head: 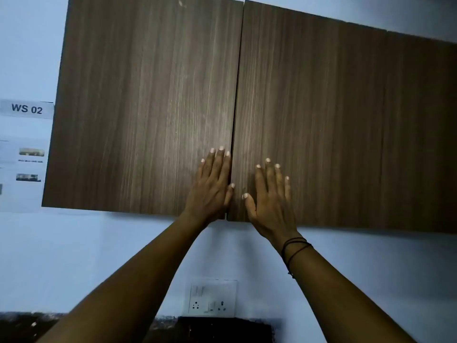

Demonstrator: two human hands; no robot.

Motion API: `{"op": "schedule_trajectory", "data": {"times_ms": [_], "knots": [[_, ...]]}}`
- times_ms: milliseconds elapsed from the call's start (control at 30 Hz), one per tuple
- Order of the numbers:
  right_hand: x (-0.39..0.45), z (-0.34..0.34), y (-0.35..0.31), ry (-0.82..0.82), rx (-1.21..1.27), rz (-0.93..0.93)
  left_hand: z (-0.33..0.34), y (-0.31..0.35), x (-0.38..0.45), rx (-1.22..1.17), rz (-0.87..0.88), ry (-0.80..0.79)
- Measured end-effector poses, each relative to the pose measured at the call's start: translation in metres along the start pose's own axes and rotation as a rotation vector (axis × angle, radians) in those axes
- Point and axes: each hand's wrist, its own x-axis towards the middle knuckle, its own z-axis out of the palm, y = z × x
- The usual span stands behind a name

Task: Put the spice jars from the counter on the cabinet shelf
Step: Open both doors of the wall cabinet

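Observation:
A brown wood-grain wall cabinet fills the upper view, with its left door (pixel 143 107) and right door (pixel 333 125) both closed. My left hand (pixel 214 188) lies flat on the lower right corner of the left door, fingers spread, thumb at the seam. My right hand (pixel 270 199) presses flat on the lower left corner of the right door, fingers apart. Neither hand holds anything. The shelf inside is hidden behind the doors. No spice jars are in view.
A white switch and socket plate (pixel 212 298) sits on the pale wall below the cabinet. A dark counter edge (pixel 222 328) runs along the bottom. A "WS 02" label (pixel 26 108) and printed sheets hang on the wall at the left.

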Motion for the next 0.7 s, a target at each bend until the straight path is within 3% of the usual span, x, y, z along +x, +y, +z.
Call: {"op": "schedule_trajectory", "data": {"times_ms": [267,500,700], "knots": [[-0.014,0.024,0.012,-0.166,-0.082,-0.009,0.019,0.018,-0.011,-0.066,-0.05,-0.144],[-0.016,0.044,0.01,-0.256,-0.141,-0.054,0.038,0.03,-0.014,-0.11,-0.109,-0.124],[-0.009,0.055,0.006,-0.272,-0.208,-0.065,0.042,0.042,-0.016,-0.301,-0.176,-0.052]]}}
